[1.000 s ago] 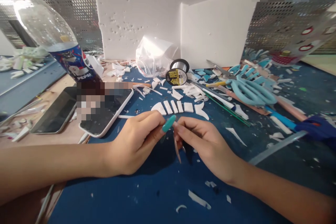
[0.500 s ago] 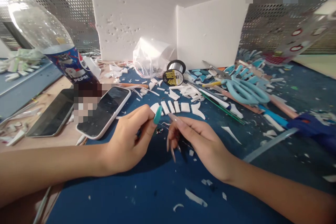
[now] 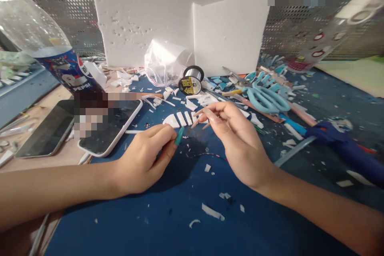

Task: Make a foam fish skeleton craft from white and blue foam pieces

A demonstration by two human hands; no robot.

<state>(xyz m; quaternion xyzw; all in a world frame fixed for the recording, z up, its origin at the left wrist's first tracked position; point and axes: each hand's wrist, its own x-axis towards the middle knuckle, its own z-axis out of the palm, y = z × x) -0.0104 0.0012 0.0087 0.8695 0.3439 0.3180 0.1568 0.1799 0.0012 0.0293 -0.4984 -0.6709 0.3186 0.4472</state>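
My left hand (image 3: 151,156) is closed in a pinch above the blue mat (image 3: 138,224), its thumb and forefinger pressed together under a turquoise nail. Whatever lies in that pinch is too small or hidden to make out. Facing it, my right hand (image 3: 240,144) has long nails and loosely bent fingers, held apart, with nothing visible in them. Behind both hands lies a curved row of white cut foam pieces (image 3: 181,119), partly hidden by my right fingers. A thin dark, speckled strand (image 3: 210,154) shows between the hands.
A line spool (image 3: 192,84), clear plastic bag (image 3: 165,64) and white foam boards (image 3: 144,16) stand behind. Left are two phones (image 3: 111,132) and a Pepsi bottle (image 3: 64,68). Light-blue scissors (image 3: 267,98) and a blue glue gun (image 3: 336,138) lie right, among scattered scraps.
My right hand has lifted away from my left, its fingers loosening from a pinch. The left hand keeps its pinch. The whole view has shifted slightly.
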